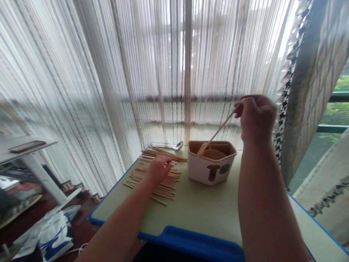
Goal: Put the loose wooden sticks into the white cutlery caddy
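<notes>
Raised at the right, my right hand (257,111) pinches the upper end of a pale wooden chopstick (223,123). That chopstick slants down to the left into a white and brown utensil holder (208,173), where several pale stick ends lean on the near left rim. On the table's left side, many wooden chopsticks (163,191) are spread roughly side by side. My left hand (159,169) lies over them with its fingers bent and thumb near the index finger; whatever is under the fingertips is hidden.
A metal ladle (178,146) lies behind the chopsticks, near the curtain (163,72). The pale table (204,211) has a blue edge. A white desk (27,147) stands at the left, with plastic bags (53,231) on the floor below it.
</notes>
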`<control>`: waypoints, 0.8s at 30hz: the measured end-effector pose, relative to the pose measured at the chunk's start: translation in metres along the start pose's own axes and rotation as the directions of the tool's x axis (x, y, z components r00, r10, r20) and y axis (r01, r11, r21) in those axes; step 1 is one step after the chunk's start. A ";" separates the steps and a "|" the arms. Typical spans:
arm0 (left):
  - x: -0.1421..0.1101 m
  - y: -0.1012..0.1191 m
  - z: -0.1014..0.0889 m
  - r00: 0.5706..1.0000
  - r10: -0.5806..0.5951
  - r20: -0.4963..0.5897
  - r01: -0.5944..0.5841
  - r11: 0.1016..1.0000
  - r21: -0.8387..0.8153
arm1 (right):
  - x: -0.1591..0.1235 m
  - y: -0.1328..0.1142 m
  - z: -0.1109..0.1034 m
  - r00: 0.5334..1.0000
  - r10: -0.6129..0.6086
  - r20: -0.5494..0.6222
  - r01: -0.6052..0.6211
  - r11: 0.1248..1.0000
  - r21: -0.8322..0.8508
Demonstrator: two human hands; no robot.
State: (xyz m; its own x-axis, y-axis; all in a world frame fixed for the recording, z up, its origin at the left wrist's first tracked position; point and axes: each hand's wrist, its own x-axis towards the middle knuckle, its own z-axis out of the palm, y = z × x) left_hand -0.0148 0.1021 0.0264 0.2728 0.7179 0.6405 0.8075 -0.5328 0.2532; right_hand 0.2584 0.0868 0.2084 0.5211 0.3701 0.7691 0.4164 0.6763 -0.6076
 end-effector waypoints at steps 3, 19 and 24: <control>0.000 -0.001 0.001 1.000 0.009 -0.004 -0.009 1.000 0.003 | 0.000 -0.002 -0.005 0.999 0.031 0.032 -0.031 0.999 -0.025; 0.000 -0.004 0.004 1.000 0.010 0.003 -0.010 1.000 0.008 | -0.005 0.004 0.008 0.979 0.057 0.195 -0.062 0.998 0.019; 0.000 -0.007 0.008 1.000 0.011 -0.013 -0.011 1.000 0.014 | -0.006 0.003 0.008 0.989 -0.004 0.145 0.015 0.997 -0.078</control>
State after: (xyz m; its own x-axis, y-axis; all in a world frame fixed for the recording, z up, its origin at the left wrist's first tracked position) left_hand -0.0167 0.1090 0.0188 0.2748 0.7064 0.6523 0.8120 -0.5338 0.2359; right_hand 0.2506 0.0917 0.2033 0.4056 0.4562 0.7920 0.4812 0.6301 -0.6094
